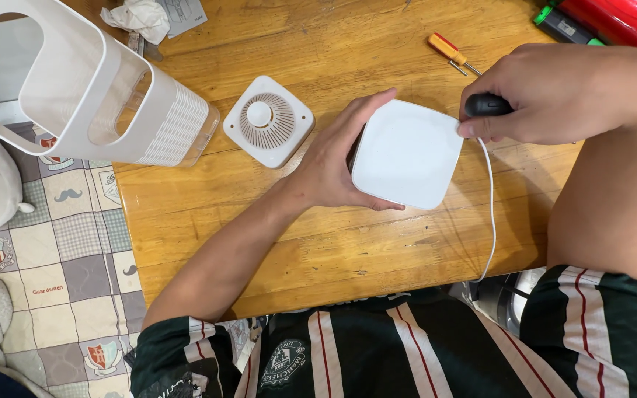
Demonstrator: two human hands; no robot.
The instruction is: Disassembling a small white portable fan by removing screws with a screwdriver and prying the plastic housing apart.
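Striped dark jersey (407,346) nearest the lens, then the wooden desk (333,243) with both hands on a white square unit (407,153) lying between them. Left hand (333,166) grips the unit's left edge; right hand (554,92) is clenched on a black tool handle (488,105) at its right corner, a white cord (491,214) trailing down below that hand. Left of the left hand: white vent cover (267,120), then a tall white housing (82,81) on its side; small orange screwdriver (451,51) just above the right hand.
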